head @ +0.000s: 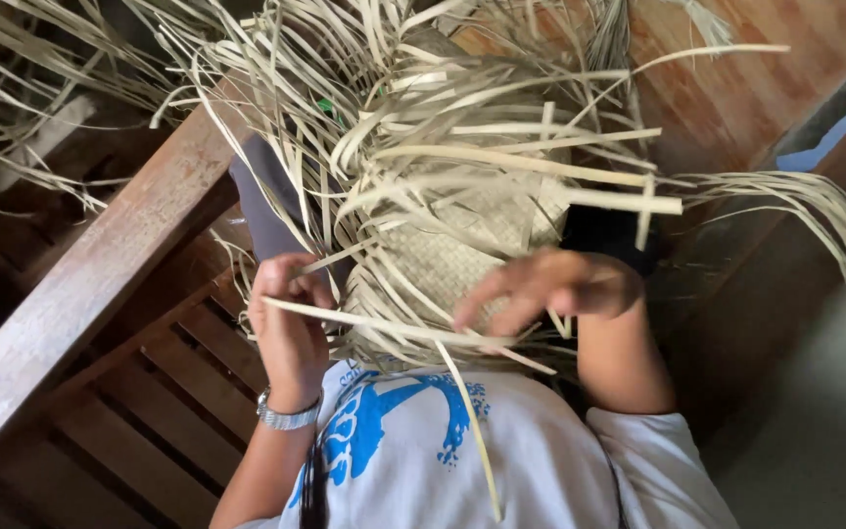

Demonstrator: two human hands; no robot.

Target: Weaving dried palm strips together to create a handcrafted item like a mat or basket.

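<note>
White T-shirt (531,460) with a blue print fills the 6 o'clock edge, closest to the lens. Above it, at centre, sits the half-woven palm-leaf mat (452,260), its finished patch ringed by loose strips (501,162) fanning toward 12 and 3 o'clock. Left hand (291,318), at 8 o'clock of the weave and wearing a metal wristwatch (286,416), is closed, pinching one long strip (384,328) that runs across to the right hand (540,289); that hand lies with fingers spread and slack on the woven patch, pressing rather than gripping. Judged by appearance, the strips are light, dry, springy and prone to crease or split; hold is best taken near the woven edge. Wooden slatted bench (100,294) extends from 7 to 10 o'clock.
</note>
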